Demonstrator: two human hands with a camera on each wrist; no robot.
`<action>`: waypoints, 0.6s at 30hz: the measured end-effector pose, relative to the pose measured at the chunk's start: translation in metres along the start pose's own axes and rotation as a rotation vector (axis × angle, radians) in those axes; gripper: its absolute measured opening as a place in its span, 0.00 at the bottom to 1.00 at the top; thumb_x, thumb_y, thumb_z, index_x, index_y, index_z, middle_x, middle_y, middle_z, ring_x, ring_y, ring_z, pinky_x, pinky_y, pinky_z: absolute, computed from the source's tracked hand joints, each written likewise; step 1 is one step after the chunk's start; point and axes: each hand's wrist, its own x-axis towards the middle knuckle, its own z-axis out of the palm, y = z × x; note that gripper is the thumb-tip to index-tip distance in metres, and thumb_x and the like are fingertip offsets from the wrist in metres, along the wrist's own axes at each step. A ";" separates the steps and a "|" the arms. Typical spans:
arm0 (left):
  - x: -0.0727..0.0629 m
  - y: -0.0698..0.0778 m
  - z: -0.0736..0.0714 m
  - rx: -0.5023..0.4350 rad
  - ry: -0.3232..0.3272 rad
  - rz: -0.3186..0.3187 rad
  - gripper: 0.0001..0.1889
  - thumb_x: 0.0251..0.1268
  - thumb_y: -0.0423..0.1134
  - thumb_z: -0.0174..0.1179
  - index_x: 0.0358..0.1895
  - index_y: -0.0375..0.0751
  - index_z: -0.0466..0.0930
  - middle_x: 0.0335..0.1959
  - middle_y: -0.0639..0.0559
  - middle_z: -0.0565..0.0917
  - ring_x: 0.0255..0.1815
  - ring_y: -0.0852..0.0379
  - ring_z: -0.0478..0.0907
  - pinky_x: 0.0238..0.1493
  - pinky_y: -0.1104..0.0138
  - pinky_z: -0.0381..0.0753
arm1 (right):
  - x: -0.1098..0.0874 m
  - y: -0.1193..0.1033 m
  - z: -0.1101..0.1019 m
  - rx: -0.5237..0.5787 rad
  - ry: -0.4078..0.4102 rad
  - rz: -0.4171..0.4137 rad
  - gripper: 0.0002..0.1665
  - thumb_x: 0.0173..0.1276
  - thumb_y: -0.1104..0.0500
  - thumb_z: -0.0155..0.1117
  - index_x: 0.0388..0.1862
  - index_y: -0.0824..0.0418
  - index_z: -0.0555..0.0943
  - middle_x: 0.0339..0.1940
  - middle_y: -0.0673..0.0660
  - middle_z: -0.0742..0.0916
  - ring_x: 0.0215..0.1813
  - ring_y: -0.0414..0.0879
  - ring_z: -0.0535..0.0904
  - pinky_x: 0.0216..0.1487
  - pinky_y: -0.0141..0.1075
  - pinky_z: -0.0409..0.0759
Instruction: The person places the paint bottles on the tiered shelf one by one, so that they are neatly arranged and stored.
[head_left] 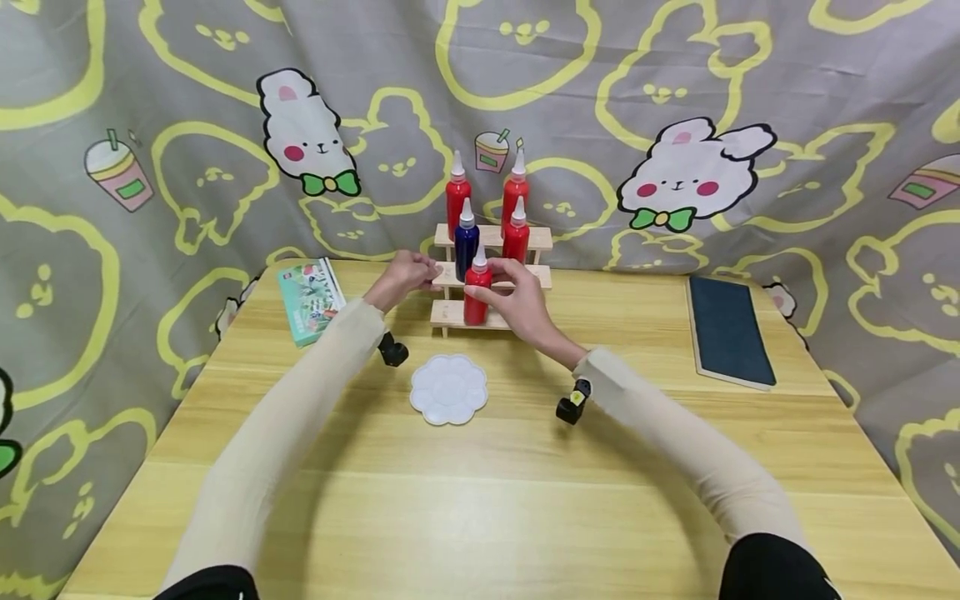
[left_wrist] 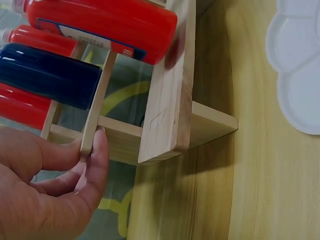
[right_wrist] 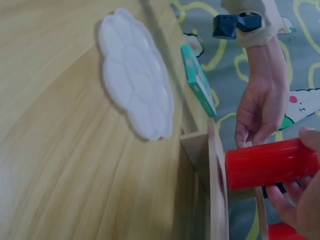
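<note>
A three-tier wooden rack stands at the back of the table with bottles on it. My left hand pinches the left end of its middle shelf between thumb and fingers. With my right hand I hold a red bottle with a white nozzle at the lowest shelf; the right wrist view shows its base close to the shelf board. On the middle shelf stand a dark blue bottle and a red one. Two more red bottles, left and right, occupy the top shelf.
A white flower-shaped palette lies in front of the rack. At the left is a green illustrated box, and at the right a dark blue notebook. A patterned grey curtain hangs behind the table.
</note>
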 end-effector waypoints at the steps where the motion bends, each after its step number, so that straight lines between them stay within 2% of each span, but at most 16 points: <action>1: 0.000 -0.001 0.000 0.005 0.005 0.003 0.07 0.73 0.19 0.53 0.50 0.20 0.76 0.51 0.38 0.77 0.37 0.54 0.79 0.47 0.69 0.93 | -0.001 0.000 0.000 -0.004 0.002 0.003 0.31 0.68 0.60 0.77 0.67 0.68 0.78 0.60 0.64 0.84 0.59 0.56 0.82 0.64 0.48 0.89; 6: 0.001 -0.002 0.006 0.051 0.022 0.011 0.14 0.75 0.23 0.56 0.58 0.17 0.75 0.55 0.34 0.79 0.32 0.58 0.80 0.47 0.70 0.93 | -0.001 0.004 0.003 -0.003 0.019 0.009 0.29 0.68 0.60 0.77 0.64 0.68 0.78 0.58 0.64 0.84 0.56 0.56 0.83 0.63 0.47 0.89; 9: 0.000 0.000 0.012 0.049 0.015 0.014 0.16 0.76 0.24 0.57 0.61 0.17 0.74 0.57 0.32 0.79 0.36 0.56 0.81 0.51 0.68 0.93 | -0.001 0.006 0.004 0.010 0.012 -0.005 0.28 0.69 0.60 0.77 0.63 0.67 0.78 0.57 0.63 0.84 0.56 0.56 0.84 0.61 0.46 0.90; 12: 0.000 0.001 0.017 0.044 0.004 0.030 0.17 0.76 0.24 0.56 0.62 0.17 0.74 0.57 0.33 0.79 0.39 0.53 0.81 0.52 0.68 0.92 | -0.001 0.006 0.004 -0.002 0.001 -0.021 0.27 0.70 0.59 0.76 0.63 0.66 0.79 0.57 0.62 0.84 0.56 0.55 0.83 0.60 0.46 0.90; 18: 0.002 -0.001 0.016 0.045 0.003 0.047 0.16 0.76 0.23 0.56 0.62 0.17 0.74 0.55 0.34 0.79 0.38 0.54 0.80 0.58 0.63 0.91 | 0.002 0.005 -0.001 -0.047 -0.007 -0.015 0.28 0.69 0.59 0.77 0.63 0.66 0.78 0.57 0.62 0.84 0.56 0.54 0.83 0.60 0.47 0.90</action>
